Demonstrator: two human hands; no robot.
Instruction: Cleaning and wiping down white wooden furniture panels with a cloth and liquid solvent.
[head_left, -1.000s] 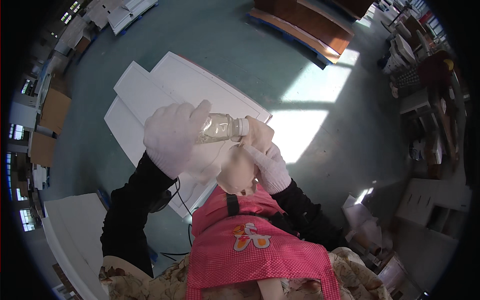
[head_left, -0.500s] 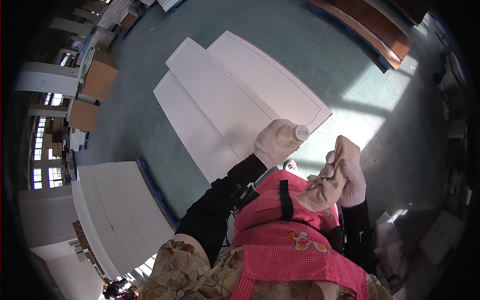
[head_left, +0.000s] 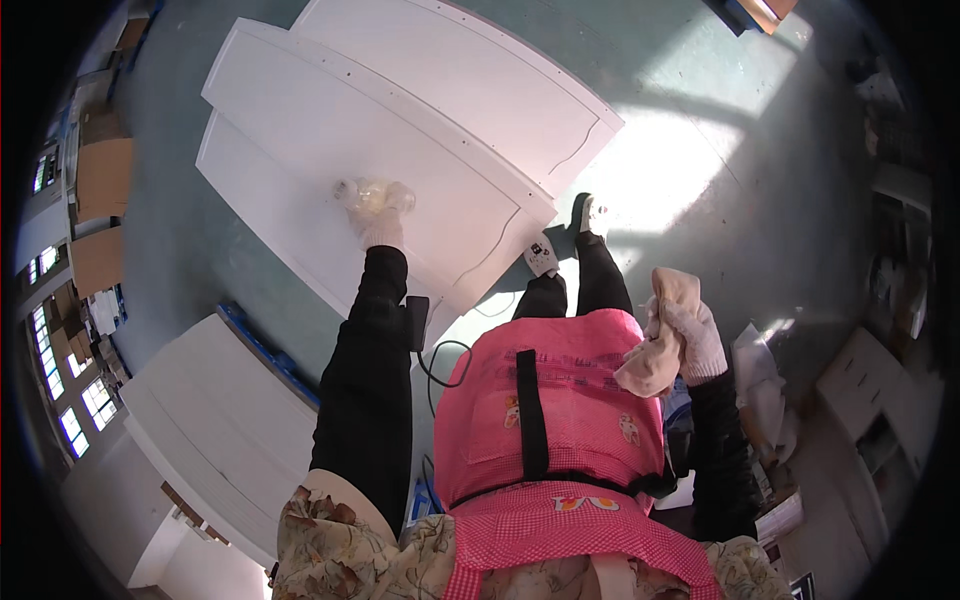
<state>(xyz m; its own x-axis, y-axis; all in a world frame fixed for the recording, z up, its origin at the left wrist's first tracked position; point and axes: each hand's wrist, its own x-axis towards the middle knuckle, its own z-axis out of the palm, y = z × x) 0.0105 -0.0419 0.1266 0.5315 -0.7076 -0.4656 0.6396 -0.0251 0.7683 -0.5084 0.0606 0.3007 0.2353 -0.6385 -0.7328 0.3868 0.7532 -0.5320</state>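
Note:
My left hand [head_left: 381, 228], in a white knit glove, is closed around a clear bottle with pale yellowish contents [head_left: 372, 194]. The arm is stretched forward, and the bottle lies tilted sideways over the white panels [head_left: 300, 100]. Whether it touches the surface I cannot tell. At the right, beside my pink apron [head_left: 590, 400], my gloved right hand [head_left: 704, 343] grips a crumpled beige cloth [head_left: 660, 350]. The long panels overlap side by side and have small dark holes and a thin curved line along them.
A stack of white boards [head_left: 225, 420] stands at the left on a blue pallet [head_left: 265, 355]. Cardboard boxes [head_left: 103, 178] line the far left. Plastic wrapping [head_left: 760, 385] lies to the right. My shoes [head_left: 541, 256] are close to the panels' near end. Sunlight falls across the green floor [head_left: 700, 170].
My left hand has reached forward and left over the panels, tipping the bottle from cap toward me to sideways. The cloth stays in my right hand. The view has shifted closer to the panels.

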